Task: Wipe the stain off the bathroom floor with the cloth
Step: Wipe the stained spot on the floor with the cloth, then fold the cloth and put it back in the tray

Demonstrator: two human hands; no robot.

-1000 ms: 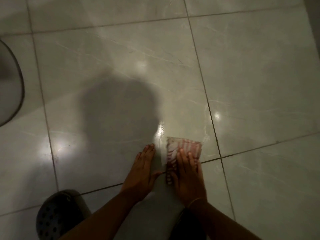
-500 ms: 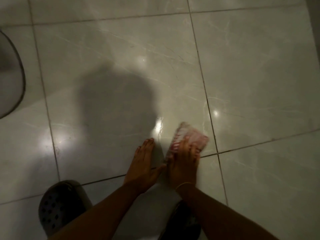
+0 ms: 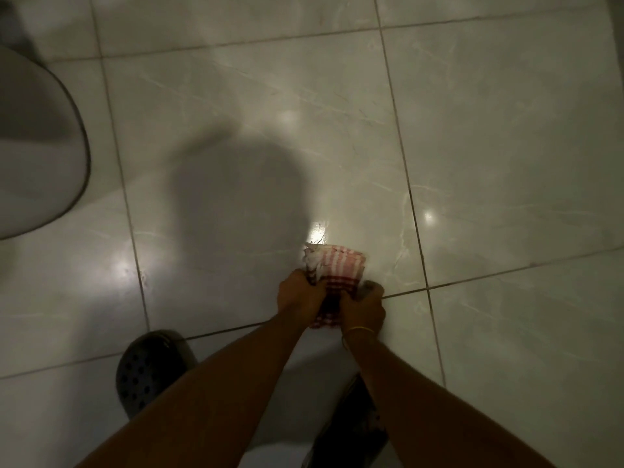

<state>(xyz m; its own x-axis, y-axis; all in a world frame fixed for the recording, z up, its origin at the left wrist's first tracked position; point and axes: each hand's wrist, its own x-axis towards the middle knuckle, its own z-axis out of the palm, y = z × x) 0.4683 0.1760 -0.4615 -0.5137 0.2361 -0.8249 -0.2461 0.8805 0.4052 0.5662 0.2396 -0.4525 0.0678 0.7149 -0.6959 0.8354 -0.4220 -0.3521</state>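
No readable text, label, brand, number or sign anywhere in view. Checked surfaces: red-and-white checked cloth [image 3: 332, 265] at 6 o'clock of centre, pattern only, no tag or print legible; glossy marble-look floor tiles [image 3: 506, 146], veins and light glare only; dark perforated clog [image 3: 148, 369] at 7 o'clock, holes visible, no logo made out in the dim light; pale curved fixture [image 3: 37, 146] at 9 o'clock, blank; thin bangle [image 3: 359, 331] on the right wrist, no engraving discernible. Lighting low, edges soft from blur, so small markings could not be made out.
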